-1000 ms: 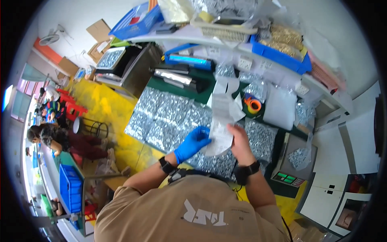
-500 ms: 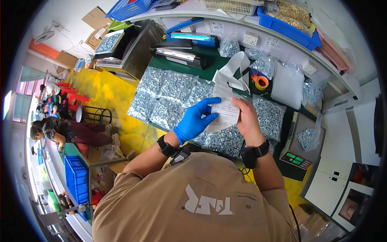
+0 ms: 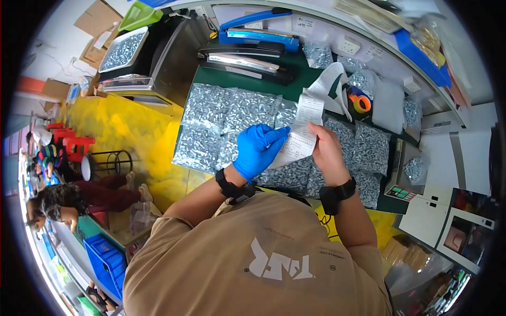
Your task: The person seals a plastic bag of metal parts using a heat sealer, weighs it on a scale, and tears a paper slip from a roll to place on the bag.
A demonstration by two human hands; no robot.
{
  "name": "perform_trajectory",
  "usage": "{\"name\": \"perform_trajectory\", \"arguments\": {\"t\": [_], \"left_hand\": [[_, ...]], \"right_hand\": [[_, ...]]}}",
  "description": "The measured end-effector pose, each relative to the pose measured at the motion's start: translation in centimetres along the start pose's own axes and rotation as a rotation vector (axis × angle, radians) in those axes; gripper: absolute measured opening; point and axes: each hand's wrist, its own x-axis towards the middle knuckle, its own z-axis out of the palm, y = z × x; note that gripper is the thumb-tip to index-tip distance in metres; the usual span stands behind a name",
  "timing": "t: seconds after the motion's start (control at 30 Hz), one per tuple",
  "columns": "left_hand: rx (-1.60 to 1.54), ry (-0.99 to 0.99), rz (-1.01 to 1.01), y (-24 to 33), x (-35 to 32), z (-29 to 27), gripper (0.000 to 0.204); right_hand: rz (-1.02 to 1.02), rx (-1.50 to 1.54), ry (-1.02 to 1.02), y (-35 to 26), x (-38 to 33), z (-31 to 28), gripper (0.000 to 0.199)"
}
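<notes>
Both my hands hold a white printed label strip (image 3: 301, 143) above the green bench. My left hand (image 3: 257, 152), in a blue glove, has curled fingers pinching the strip's left edge. My bare right hand (image 3: 329, 151) grips its right edge, thumb on top. Beyond my fingers the strip trails back to a loose curl of white paper (image 3: 327, 84). Beneath and around my hands lie clear bags of small silvery metal parts (image 3: 250, 110), set side by side. More such bags (image 3: 371, 147) are right of my right hand.
At the back stand a blue bag sealer (image 3: 261, 38) and a black one (image 3: 245, 63). An orange tape roll (image 3: 361, 102) sits beside a stack of clear bags (image 3: 387, 108). A scale (image 3: 401, 193) is at right. Another person (image 3: 79, 203) bends over a bench at far left.
My view has shifted, moving the bench a little within the picture. My left fingers have curled in and moved along the strip's left edge. My right hand keeps its hold.
</notes>
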Motion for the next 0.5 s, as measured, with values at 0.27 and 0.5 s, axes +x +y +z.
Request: {"name": "perform_trajectory", "arguments": {"t": [0.27,0.5], "left_hand": [[-0.727,0.241,0.017,-9.5,2.6,-7.2,0.014],[-0.446,0.263,-0.453,-32.2,1.9,-12.5,0.030]], "right_hand": [[0.022,0.274,0.320,5.7,3.9,1.3,0.028],[-0.047,0.149,0.331,4.3,1.7,1.6,0.030]]}}
